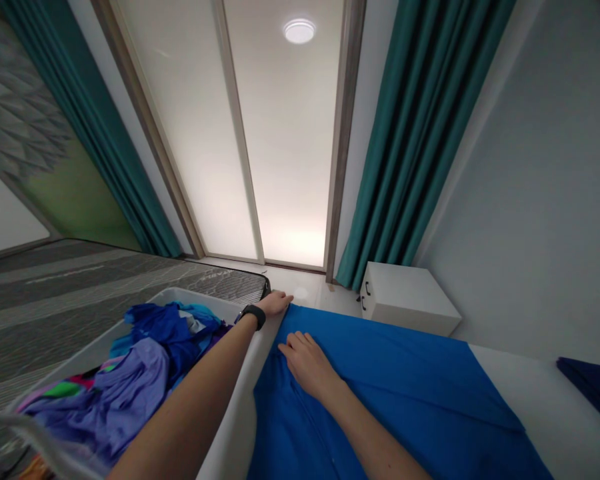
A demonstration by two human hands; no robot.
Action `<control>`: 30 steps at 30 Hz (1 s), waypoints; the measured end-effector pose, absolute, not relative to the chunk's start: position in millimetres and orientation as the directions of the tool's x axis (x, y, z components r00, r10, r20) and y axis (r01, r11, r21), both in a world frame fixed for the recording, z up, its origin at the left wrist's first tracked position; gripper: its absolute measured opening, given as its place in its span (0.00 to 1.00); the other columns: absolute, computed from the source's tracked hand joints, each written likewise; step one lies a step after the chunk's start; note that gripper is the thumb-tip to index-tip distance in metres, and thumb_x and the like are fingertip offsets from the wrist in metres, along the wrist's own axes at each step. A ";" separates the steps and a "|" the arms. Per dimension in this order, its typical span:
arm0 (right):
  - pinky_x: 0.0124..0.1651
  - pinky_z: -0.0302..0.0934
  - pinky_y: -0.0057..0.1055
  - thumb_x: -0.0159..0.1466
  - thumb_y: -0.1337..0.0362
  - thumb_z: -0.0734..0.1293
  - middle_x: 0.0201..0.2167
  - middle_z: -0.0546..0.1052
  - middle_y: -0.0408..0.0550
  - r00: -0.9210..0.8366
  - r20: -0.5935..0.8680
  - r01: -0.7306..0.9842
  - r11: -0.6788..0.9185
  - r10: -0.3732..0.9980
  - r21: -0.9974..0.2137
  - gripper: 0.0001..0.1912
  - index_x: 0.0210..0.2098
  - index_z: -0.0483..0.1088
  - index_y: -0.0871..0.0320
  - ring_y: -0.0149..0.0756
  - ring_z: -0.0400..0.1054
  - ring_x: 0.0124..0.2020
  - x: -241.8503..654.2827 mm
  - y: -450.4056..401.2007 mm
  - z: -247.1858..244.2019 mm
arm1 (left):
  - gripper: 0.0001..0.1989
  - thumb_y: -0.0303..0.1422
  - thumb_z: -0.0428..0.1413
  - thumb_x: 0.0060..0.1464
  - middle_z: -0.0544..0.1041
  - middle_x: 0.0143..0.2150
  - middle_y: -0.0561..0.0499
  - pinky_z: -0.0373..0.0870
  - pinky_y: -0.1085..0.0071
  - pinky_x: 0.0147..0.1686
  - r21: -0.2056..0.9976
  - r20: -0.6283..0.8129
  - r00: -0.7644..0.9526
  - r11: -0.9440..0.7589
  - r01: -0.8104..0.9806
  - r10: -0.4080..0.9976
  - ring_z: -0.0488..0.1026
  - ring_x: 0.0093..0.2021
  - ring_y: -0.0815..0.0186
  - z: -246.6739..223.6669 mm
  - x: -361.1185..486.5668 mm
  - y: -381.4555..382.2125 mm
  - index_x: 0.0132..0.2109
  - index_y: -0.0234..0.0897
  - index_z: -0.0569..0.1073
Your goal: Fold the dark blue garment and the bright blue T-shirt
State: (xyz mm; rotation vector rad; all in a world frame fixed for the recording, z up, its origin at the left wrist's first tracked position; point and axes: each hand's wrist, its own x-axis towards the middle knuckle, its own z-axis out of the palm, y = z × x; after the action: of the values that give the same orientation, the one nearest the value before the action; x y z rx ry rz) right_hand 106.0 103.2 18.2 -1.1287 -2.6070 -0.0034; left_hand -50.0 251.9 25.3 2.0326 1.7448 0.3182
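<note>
A blue cloth (400, 380) with seams and light creases lies spread on a white surface. At its far left corner is my left hand (276, 303), a black watch on the wrist, with the fingers closed on the cloth's edge. Nearer to me, my right hand (307, 363) rests on the cloth by its left edge. Its fingers are bent and pinch the fabric, and small folds run from the fingertips. Under my left forearm stands a white basket (175, 293) heaped with crumpled clothes, among them a lilac garment (130, 390) and a dark blue one (160, 333).
A grey patterned mattress (105, 280) lies behind the basket on the left. Beyond the white surface (520, 387) stands a white drawer cabinet (410, 293). Folded navy cloth (593, 387) lies at the far right. Frosted sliding doors (285, 147) and green curtains (410, 133) are ahead.
</note>
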 end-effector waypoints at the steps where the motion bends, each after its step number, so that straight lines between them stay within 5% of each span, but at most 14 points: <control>1: 0.46 0.59 0.38 0.67 0.72 0.60 0.40 0.72 0.50 -0.648 0.270 0.712 0.692 0.712 -0.116 0.11 0.46 0.71 0.57 0.43 0.63 0.44 105.9 103.0 18.2 | 0.17 0.42 0.52 0.59 0.78 0.32 0.46 0.69 0.69 0.38 0.463 -0.113 0.183 -0.111 0.879 0.977 0.76 0.37 0.60 24.5 -49.5 252.2 0.29 0.34 0.75; 5: 0.47 0.58 0.39 0.67 0.72 0.59 0.40 0.72 0.51 -0.648 0.265 0.709 0.693 0.714 -0.131 0.12 0.46 0.71 0.57 0.43 0.63 0.45 105.9 102.3 18.7 | 0.14 0.42 0.56 0.53 0.78 0.30 0.48 0.67 0.71 0.36 0.436 -0.135 0.192 -0.116 0.893 0.972 0.75 0.36 0.60 20.3 -47.9 253.4 0.29 0.36 0.75; 14: 0.49 0.59 0.37 0.67 0.70 0.59 0.41 0.73 0.50 -0.672 0.270 0.672 0.721 0.690 -0.172 0.12 0.46 0.72 0.57 0.41 0.64 0.45 109.1 101.5 23.0 | 0.10 0.35 0.53 0.56 0.79 0.33 0.48 0.67 0.73 0.36 0.451 -0.090 0.137 -0.082 0.889 0.986 0.75 0.37 0.63 4.8 -48.0 257.9 0.34 0.36 0.77; 21: 0.64 0.48 0.41 0.67 0.64 0.60 0.61 0.67 0.52 -0.694 0.245 0.576 0.726 0.677 -0.375 0.21 0.59 0.65 0.58 0.41 0.57 0.62 112.6 101.6 17.0 | 0.11 0.35 0.52 0.57 0.80 0.35 0.47 0.66 0.72 0.38 0.453 -0.047 0.107 -0.075 0.889 0.993 0.75 0.39 0.62 1.9 -48.6 255.3 0.35 0.36 0.77; 30: 0.70 0.38 0.44 0.70 0.61 0.55 0.67 0.58 0.49 -0.716 0.125 0.558 0.672 0.686 -0.487 0.25 0.66 0.57 0.56 0.36 0.47 0.69 118.5 106.1 18.5 | 0.14 0.41 0.50 0.60 0.79 0.37 0.46 0.65 0.70 0.39 0.440 -0.032 0.076 -0.055 0.896 0.997 0.75 0.39 0.61 7.1 -44.2 244.7 0.36 0.37 0.75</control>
State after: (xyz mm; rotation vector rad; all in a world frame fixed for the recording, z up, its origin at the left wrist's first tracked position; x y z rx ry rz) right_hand 118.5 106.1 18.5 -0.9911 -2.5895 0.6094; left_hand -44.2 244.7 7.1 2.0163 1.8815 0.4022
